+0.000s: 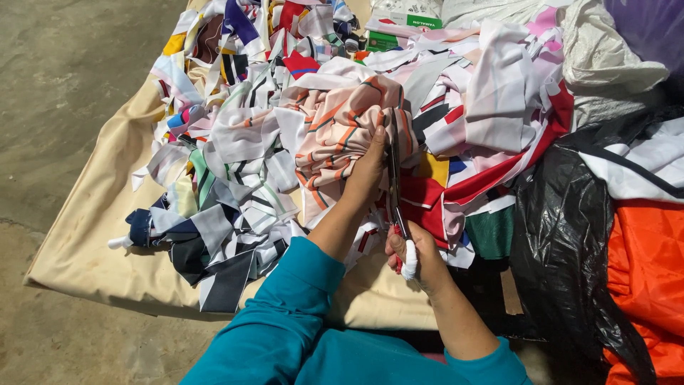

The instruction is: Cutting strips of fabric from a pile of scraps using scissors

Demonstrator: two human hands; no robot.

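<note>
Head view, only one. Left hand (368, 167) bunched tight around a wad of striped cloth (335, 125), white and peach with orange and dark stripes; grip fully closed on it, fingers buried in the folds. Right hand (413, 257) lower and nearer the body, closed around the handles of scissors (394, 182); one finger wrapped in white bandage. Scissor blades point straight away from the person, long axis running from the right hand up to the wad, tips touching or just entering the cloth right beside the left hand's fingers. Can't tell how far the blades are parted. So the cloth lies directly ahead of the scissors, left hand at it, right hand behind on the same line.

All of this sits over a big heap of fabric scraps (235, 185), striped, navy, red, pink, spread on a tan sheet (92, 242) laid on the concrete floor (64, 71). Scraps cover the sheet's far and middle part; its near left edge is bare. By the sheet's right edge: a black plastic bag (563, 235), contents hidden, and orange fabric (645, 271) beyond it. A green-and-white box (402, 25) at the far edge, half buried.
</note>
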